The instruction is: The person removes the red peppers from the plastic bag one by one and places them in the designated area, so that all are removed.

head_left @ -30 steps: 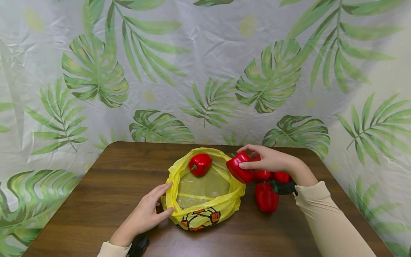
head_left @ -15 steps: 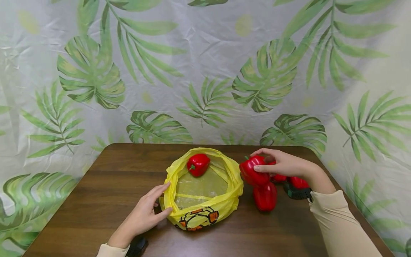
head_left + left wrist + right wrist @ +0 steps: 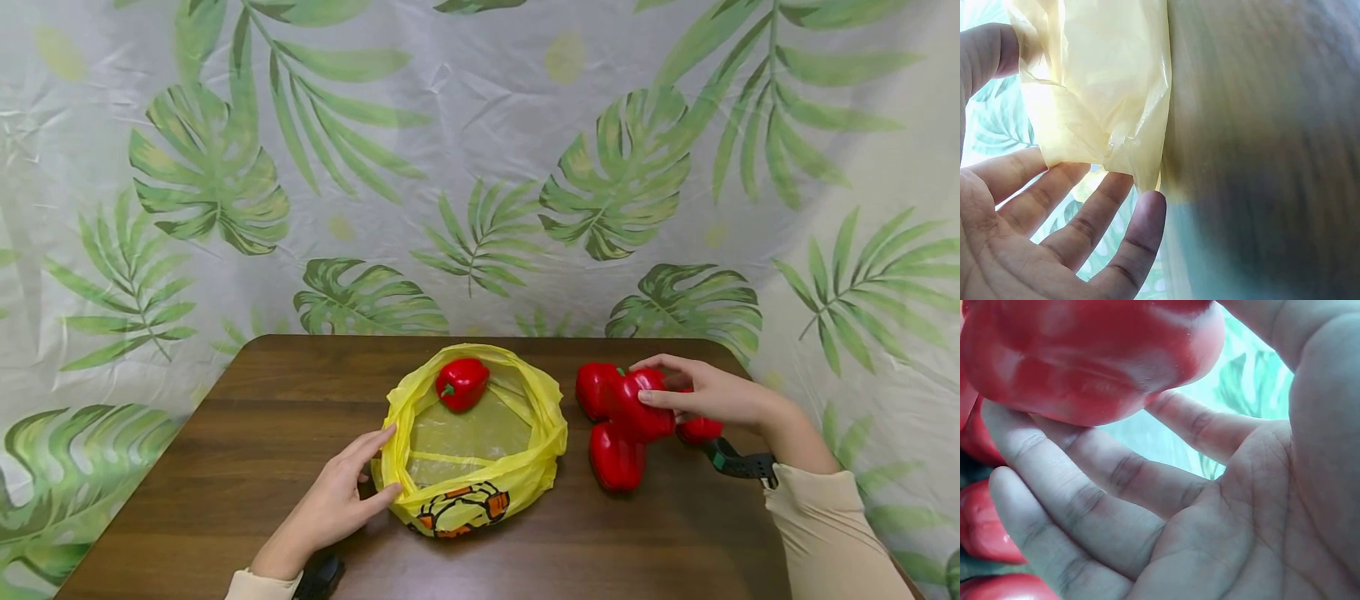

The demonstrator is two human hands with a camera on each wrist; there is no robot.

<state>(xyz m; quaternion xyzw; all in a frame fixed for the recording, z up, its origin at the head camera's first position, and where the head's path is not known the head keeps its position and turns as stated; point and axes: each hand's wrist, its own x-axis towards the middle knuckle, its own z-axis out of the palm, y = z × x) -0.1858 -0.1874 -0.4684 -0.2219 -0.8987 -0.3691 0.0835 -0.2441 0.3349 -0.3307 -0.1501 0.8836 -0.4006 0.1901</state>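
Note:
A red bell pepper (image 3: 642, 407) is held between the thumb and fingers of my right hand (image 3: 708, 390), right of the bag. In the right wrist view that pepper (image 3: 1091, 356) rests against the fingers. My left hand (image 3: 337, 500) lies at the left rim of a yellow plastic bag (image 3: 551, 450), thumb and fingers spread and touching it. The left wrist view has fingertips partly hidden behind the thin plastic (image 3: 1100, 81). Inside the wide-mouthed bag, near its back wall, sits another red bell pepper (image 3: 462, 385) with a green stem.
More red bell peppers lie on the table around the right hand: one at the left (image 3: 595, 390), one nearer the front (image 3: 617, 460), one partly covered at the right (image 3: 699, 429). The dark wooden table (image 3: 277, 417) ends at a leaf-patterned curtain (image 3: 495, 150).
My right hand has moved right, away from the bag's right rim, carrying the bell pepper over the other peppers. My left hand stays at the bag, and the pepper inside has not moved.

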